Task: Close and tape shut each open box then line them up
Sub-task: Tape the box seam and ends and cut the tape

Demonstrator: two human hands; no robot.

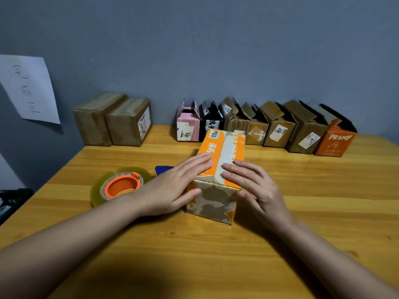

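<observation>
An orange and white box (222, 147) stands in the middle of the wooden table (194, 244), its top flaps folded down. My left hand (174, 186) lies flat on the left flap, fingers straight, thumb against the near face. My right hand (252, 184) presses flat on the right flap, its thumb on the box's near corner. A roll of clear tape on an orange dispenser (119, 186) lies on the table just left of my left hand. Along the wall stand two closed brown boxes (114, 121) at the left and a row of several open boxes (265, 126) at the right.
A blue object (163, 169) peeks out behind my left hand. A sheet of paper (28, 87) hangs on the grey wall at the left. The table's left edge drops off near a dark object (13, 197).
</observation>
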